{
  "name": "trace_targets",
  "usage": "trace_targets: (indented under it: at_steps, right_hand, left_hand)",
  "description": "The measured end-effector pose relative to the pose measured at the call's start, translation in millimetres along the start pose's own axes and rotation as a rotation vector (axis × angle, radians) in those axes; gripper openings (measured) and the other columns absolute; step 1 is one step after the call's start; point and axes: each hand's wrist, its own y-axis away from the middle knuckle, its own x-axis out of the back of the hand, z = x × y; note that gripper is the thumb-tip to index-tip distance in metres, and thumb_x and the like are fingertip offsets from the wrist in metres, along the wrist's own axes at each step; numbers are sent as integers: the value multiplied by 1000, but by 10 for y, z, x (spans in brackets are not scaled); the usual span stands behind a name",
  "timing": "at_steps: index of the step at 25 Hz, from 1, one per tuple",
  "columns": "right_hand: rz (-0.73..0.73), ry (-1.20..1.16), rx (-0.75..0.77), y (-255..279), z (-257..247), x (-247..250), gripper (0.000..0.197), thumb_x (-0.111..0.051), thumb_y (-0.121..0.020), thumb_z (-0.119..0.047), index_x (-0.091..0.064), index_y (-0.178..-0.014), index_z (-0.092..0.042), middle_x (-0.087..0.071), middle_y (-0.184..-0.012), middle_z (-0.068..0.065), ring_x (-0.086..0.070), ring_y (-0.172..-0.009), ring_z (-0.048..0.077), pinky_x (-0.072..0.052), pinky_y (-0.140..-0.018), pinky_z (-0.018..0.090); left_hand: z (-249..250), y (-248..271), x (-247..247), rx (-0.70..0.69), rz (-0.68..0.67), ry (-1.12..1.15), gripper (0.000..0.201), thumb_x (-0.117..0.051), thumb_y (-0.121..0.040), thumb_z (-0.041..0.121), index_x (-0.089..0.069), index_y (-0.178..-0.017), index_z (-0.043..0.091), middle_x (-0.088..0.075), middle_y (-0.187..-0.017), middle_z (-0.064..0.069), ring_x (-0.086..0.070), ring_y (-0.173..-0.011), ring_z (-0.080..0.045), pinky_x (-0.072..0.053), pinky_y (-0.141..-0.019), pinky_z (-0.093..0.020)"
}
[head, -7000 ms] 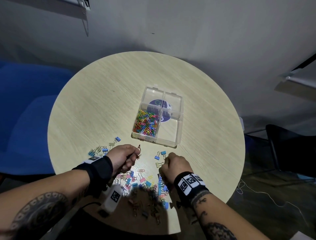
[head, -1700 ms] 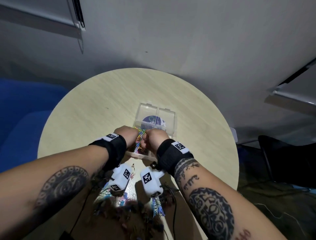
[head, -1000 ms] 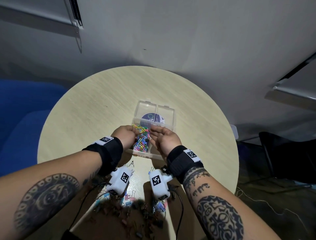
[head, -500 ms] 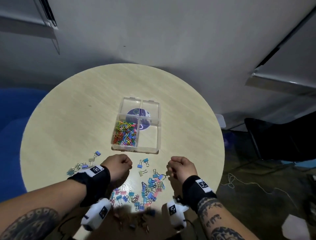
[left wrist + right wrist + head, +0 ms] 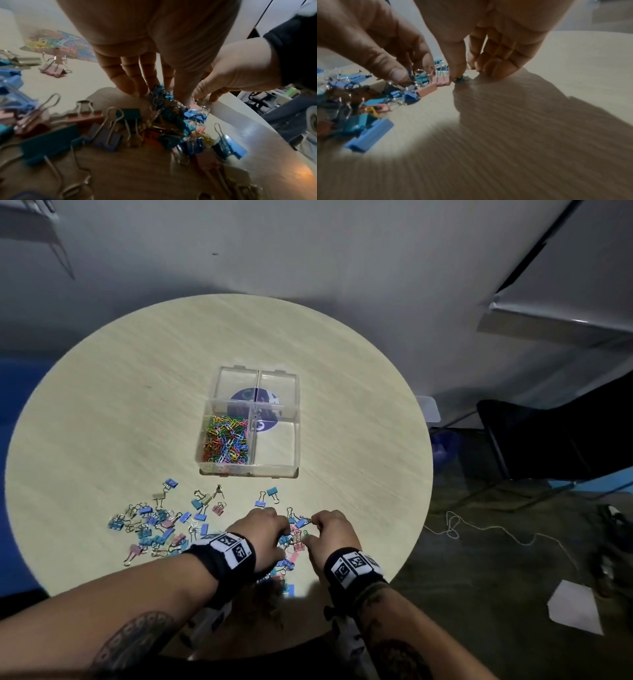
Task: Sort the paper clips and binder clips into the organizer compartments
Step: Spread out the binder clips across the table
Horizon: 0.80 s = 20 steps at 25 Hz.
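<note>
A clear four-compartment organizer (image 5: 296, 440) stands mid-table, with coloured paper clips (image 5: 226, 440) filling its near-left compartment. Blue, pink and beige binder clips (image 5: 161, 525) lie scattered near the table's front edge. Both hands reach down into the right part of that pile, close together. My left hand (image 5: 282, 534) has its fingertips (image 5: 137, 88) and thumb pinching into a tangle of blue binder clips (image 5: 163, 97). My right hand (image 5: 313, 530) pinches a small green clip (image 5: 462, 78) against the table between its thumb (image 5: 457, 67) and forefinger, beside a pink binder clip (image 5: 441, 81).
The round wooden table (image 5: 137, 371) drops off just behind my wrists and to the right. Three organizer compartments hold no clips; a dark round sticker (image 5: 257, 405) shows through the base. A black chair (image 5: 548, 440), a cable and paper lie on the floor at right.
A second ago both hands were at the organizer over the paper clips. They drew back to the pile, and since half a second ago have closed together with fingertips down among the clips.
</note>
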Motion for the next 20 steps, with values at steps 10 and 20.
trace_targets:
  at_steps: [10,20]
  right_hand:
    - [-27,236,125,19,69,-63,23,-47,-100,-20,-66,-111,-12,-57,-115,8,-53,-111,26,-43,-90,30]
    - [6,-221,-105,109,80,54,8,-55,-87,-23,-63,-86,-25,-69,-84,-4,-63,-72,16,-48,-59,21]
  left_hand:
    - [-525,110,85,22,140,75,31,-48,-89,16,-64,-109,34,-60,-113,11,-48,-115,-14,-44,-98,-32]
    - [-85,-18,76,-70,135,-215,27,-52,-94,41,-63,-118,35,-58,-119,7,-47,-117,-20,-38,-97,-40]
